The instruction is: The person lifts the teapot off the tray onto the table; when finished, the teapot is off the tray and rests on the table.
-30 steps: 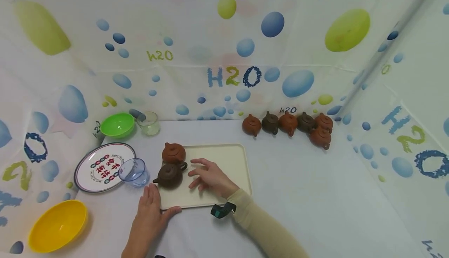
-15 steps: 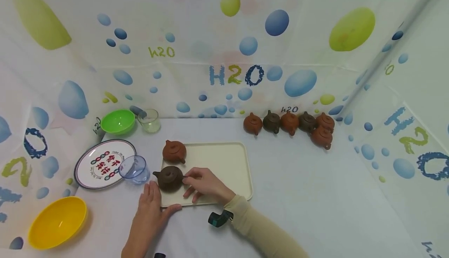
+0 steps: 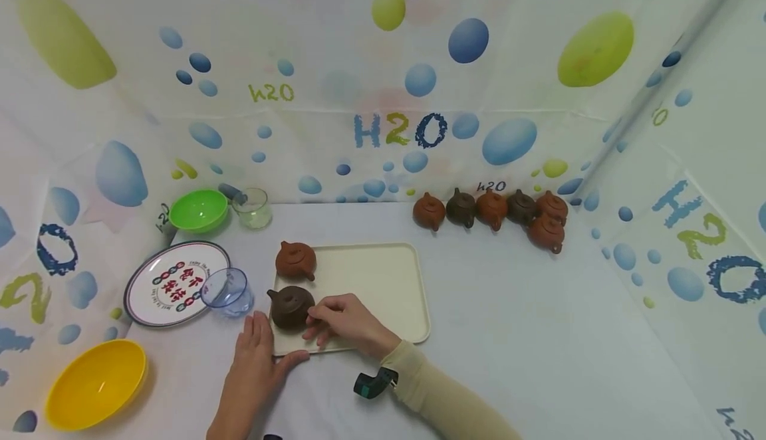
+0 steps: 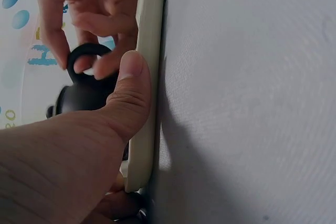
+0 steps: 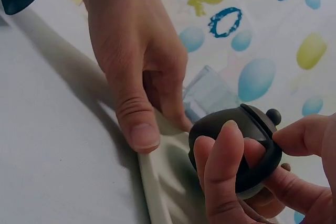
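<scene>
Right hand (image 3: 344, 320) pinches the ring handle of the dark brown teapot (image 3: 290, 307), fingers curled through and round it; the wrist view shows the loop between thumb and fingertips. Pot stands upright on the cream tray (image 3: 383, 280), at the tray's front-left corner. Left hand (image 3: 256, 355) lies flat, fingers straight, against the tray's front-left corner, thumb pressed on the front rim, holding nothing. A reddish teapot (image 3: 296, 260) sits at the tray's back-left corner, just behind the dark one. Just left of the tray: a clear blue cup (image 3: 227, 291), tipped, overlapping a printed plate (image 3: 161, 280). Yellow bowl (image 3: 96, 383) at the table's front-left corner. Green bowl (image 3: 199, 210) and glass cup (image 3: 253, 208) near the back-left corner. Six teapots (image 3: 493, 211) cluster along the back edge, right.
</scene>
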### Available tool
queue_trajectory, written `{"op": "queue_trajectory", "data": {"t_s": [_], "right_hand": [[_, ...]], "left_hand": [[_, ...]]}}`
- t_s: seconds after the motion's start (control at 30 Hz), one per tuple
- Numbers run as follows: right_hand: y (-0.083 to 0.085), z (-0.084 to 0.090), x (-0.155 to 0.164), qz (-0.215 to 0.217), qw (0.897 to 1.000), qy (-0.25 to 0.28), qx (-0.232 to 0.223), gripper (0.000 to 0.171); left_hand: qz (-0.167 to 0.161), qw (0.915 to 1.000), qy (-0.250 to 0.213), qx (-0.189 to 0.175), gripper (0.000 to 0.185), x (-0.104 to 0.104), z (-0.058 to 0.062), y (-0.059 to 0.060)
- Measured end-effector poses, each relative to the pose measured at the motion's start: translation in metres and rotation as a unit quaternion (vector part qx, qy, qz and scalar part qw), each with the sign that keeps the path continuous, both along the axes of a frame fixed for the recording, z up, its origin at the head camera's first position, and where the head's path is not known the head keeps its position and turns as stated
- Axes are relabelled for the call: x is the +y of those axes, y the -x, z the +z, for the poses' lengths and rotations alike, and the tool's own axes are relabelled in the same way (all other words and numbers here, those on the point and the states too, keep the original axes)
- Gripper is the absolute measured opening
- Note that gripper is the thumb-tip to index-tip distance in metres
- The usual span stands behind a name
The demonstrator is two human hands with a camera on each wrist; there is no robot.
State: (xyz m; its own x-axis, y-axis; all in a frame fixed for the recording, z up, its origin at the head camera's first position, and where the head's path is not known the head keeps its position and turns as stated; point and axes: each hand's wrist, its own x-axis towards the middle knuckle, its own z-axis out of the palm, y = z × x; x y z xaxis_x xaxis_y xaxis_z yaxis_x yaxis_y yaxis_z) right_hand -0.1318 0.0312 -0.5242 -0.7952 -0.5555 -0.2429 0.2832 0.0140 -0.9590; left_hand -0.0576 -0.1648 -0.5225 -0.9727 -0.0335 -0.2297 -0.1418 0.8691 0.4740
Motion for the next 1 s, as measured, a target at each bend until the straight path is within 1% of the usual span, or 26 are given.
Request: {"op": "queue_trajectory", "data": {"t_s": [0.07,0.2,0.37,0.43,0.5,0.63,0.67,0.73,0.9,1.0], "right_hand": [[-0.002,0.002,0.004,-0.008,1.0,0.002,0.001,0.03],[-0.005,0.009,0.015,-0.022,1.0,-0.001,0.009,0.03],[-0.013,0.017,0.032,-0.03,0.999,-0.005,0.015,0.029],[-0.018,0.019,0.04,-0.029,0.999,-0.01,0.017,0.03],[-0.023,0.02,0.049,-0.029,0.999,-0.013,0.017,0.032],[-0.031,0.021,0.067,-0.038,0.999,-0.018,0.022,0.037],[-0.033,0.02,0.072,-0.042,0.999,-0.02,0.022,0.038],[-0.037,0.019,0.082,-0.049,0.998,-0.021,0.02,0.038],[-0.047,0.014,0.107,-0.061,0.998,-0.028,0.013,0.037],[-0.053,0.012,0.121,-0.07,0.997,-0.031,0.013,0.036]], "left_hand": [[-0.004,0.9999,0.002,0.014,0.122,0.001,0.0,0.0],[-0.008,0.9997,0.003,0.023,0.121,0.001,-0.001,-0.001],[-0.01,0.9996,0.004,0.026,0.12,0.002,0.001,-0.001],[-0.008,0.9998,0.002,0.019,0.12,0.003,0.001,-0.002],[-0.004,0.9998,0.002,0.021,0.12,0.003,0.001,-0.003],[0.002,1.0,-0.003,0.004,0.121,0.003,0.002,-0.002],[0.001,1.0,-0.003,0.003,0.122,0.003,0.002,-0.002],[0.001,0.9999,-0.005,-0.012,0.123,0.002,0.002,-0.001],[-0.001,0.9999,-0.005,-0.014,0.122,0.001,0.001,-0.001],[0.002,0.9997,-0.008,-0.025,0.123,0.002,0.0,-0.001]]}}
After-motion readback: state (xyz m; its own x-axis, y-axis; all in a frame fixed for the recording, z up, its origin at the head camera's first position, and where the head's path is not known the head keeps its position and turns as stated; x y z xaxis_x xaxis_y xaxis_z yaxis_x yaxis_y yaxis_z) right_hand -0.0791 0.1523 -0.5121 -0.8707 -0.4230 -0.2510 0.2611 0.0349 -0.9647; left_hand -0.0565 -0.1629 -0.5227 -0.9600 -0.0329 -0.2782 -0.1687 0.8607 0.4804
